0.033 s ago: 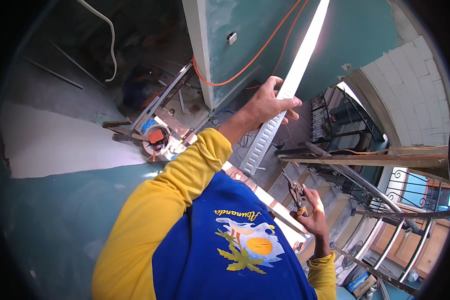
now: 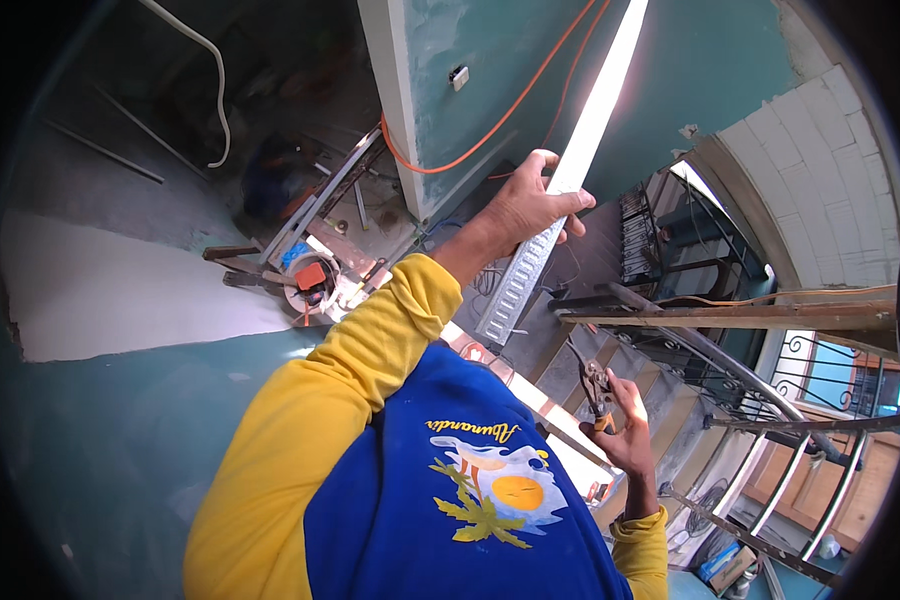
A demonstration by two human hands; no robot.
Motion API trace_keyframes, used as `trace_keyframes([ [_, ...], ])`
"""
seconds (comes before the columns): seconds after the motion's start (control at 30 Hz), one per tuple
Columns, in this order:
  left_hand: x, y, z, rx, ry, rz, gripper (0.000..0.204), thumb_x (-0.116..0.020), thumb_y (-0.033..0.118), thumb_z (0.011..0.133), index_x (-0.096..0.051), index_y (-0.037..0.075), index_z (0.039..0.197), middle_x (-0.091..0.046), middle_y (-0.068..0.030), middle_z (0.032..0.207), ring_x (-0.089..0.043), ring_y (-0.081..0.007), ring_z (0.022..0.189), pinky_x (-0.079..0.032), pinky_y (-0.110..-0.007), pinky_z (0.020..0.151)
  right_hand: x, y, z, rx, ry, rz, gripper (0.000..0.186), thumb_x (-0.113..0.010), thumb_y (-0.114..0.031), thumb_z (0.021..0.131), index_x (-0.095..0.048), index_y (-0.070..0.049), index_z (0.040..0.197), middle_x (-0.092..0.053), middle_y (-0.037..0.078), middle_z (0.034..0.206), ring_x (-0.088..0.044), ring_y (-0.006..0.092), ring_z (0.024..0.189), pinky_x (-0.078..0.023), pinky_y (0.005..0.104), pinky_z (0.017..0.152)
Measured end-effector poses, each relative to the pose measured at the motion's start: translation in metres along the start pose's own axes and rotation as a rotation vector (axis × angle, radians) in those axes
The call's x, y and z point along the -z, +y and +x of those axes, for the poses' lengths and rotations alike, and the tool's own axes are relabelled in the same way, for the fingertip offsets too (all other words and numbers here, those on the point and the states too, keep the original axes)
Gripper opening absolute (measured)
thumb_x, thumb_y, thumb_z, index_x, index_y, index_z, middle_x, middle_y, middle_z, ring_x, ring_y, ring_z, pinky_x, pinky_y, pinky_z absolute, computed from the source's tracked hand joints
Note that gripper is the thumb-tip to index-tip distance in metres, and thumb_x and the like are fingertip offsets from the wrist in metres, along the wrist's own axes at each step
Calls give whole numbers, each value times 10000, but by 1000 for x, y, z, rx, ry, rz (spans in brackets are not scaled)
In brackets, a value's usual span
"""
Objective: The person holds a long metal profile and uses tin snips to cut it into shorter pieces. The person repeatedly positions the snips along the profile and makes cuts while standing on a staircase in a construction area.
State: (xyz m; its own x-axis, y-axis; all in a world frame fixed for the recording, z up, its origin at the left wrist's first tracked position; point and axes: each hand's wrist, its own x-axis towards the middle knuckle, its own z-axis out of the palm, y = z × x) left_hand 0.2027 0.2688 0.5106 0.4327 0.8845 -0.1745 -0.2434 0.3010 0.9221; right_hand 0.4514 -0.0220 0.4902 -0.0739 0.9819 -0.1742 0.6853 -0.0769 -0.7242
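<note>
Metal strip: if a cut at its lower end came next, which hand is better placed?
Probably the right hand: it holds the snips, apart from the metal strip but to the right of its lower end. The left hand is occupied gripping the strip.

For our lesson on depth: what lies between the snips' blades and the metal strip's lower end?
In the head view, nothing bridges that gap between snips and metal strip; grey floor and stairs show behind.
</note>
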Motion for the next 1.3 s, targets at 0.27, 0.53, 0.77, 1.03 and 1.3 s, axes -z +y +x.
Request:
trace_keyframes([
  [0.27,-12,-17,30,61,-19,107,711,-621,-23,917,-416,69,1592,-572,-54,925,-553,-104,711,-520,-272,524,-12,-47,-12,61,316,-400,941,-929,-187,616,-597,-170,1497,-525,195,1296,-506,373,1216,-350,526,1060],
  [0.53,-53,-38,27,28,13,306,760,-579,-28,848,-390,-49,1584,-667,-130,964,-614,-169,683,-519,-332,604,-21,-64,-20,99,482,-653,983,-902,-183,558,-595,-258,1489,-494,178,1314,-462,377,1265,-257,605,1090],
  [0.77,-60,-76,54,-73,37,433,801,-587,20,833,-352,-88,1591,-577,-359,1388,-563,-423,1335,-411,-415,1165,-26,-64,-36,17,522,-642,1011,-899,-178,560,-578,-281,1513,-470,184,1343,-437,373,1288,-253,598,1086],
  [1.03,-66,-89,61,-138,81,620,831,-637,77,857,-333,-18,1625,-545,-330,1363,-565,-450,1301,-441,-448,1148,-31,-67,-41,-14,524,-645,937,-902,-172,613,-601,-281,1493,-475,169,1333,-439,368,1278,-250,596,1084],
  [1.3,-69,-84,59,-99,103,704,845,-645,96,864,-317,8,1638,-555,-294,1290,-596,-438,1228,-466,-451,1112,-37,-73,-36,-87,552,-723,875,-916,-196,647,-639,-282,1472,-467,166,1345,-421,372,1294,-239,597,1091],
])
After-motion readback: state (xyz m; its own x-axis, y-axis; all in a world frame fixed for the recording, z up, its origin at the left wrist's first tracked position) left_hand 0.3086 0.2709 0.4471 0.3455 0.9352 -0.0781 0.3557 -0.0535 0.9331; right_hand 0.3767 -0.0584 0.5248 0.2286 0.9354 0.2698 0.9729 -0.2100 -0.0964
